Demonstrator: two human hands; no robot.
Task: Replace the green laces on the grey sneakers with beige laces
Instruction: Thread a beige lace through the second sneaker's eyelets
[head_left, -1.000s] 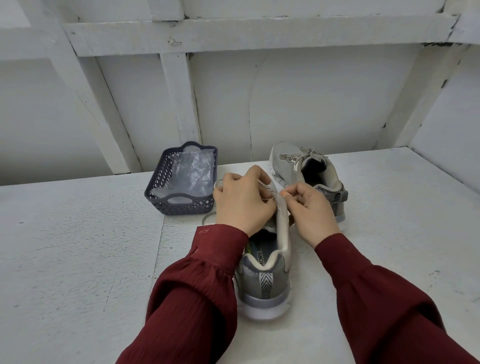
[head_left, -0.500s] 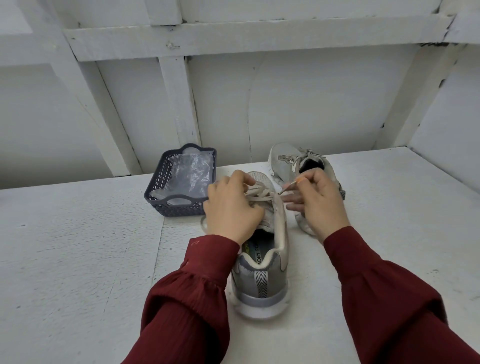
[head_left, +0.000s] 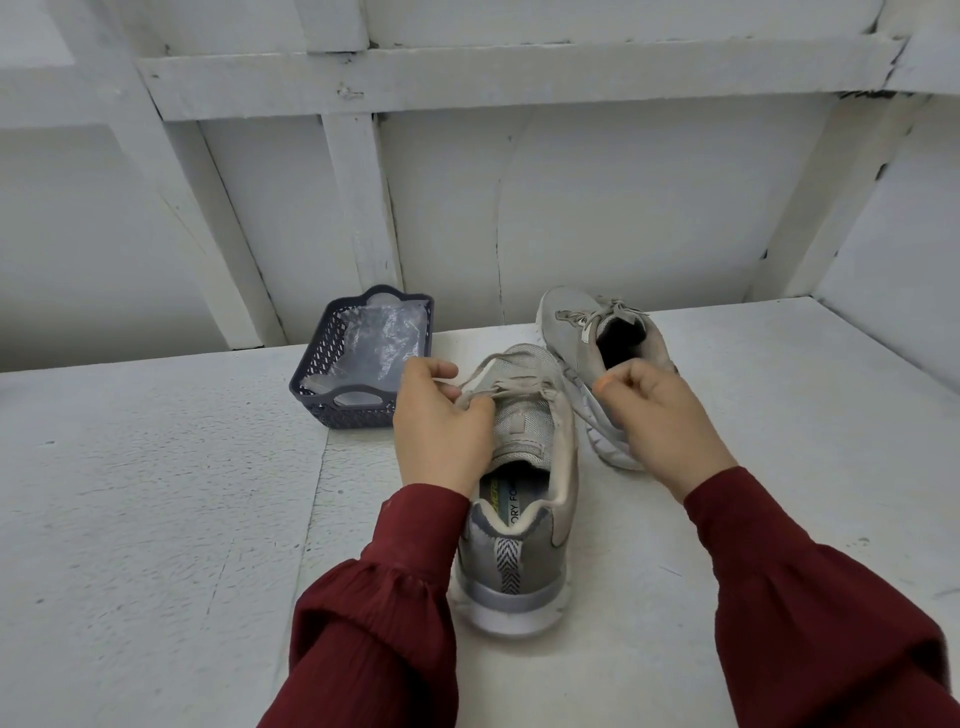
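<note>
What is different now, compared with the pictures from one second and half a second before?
The two hands moved apart: the left hand, pinching a loop of the beige lace, went left, and the right hand, fingers curled, went right. Whether it holds a lace end is unclear. The near sneaker, the far sneaker and the basket stayed in place.

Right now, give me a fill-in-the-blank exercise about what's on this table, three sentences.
1. The left hand pinches the beige lace of the ____ sneaker.
2. The basket holds a clear ____ bag.
3. The basket stands to the ____ of the far sneaker.
Missing words: near, plastic, left.
</note>
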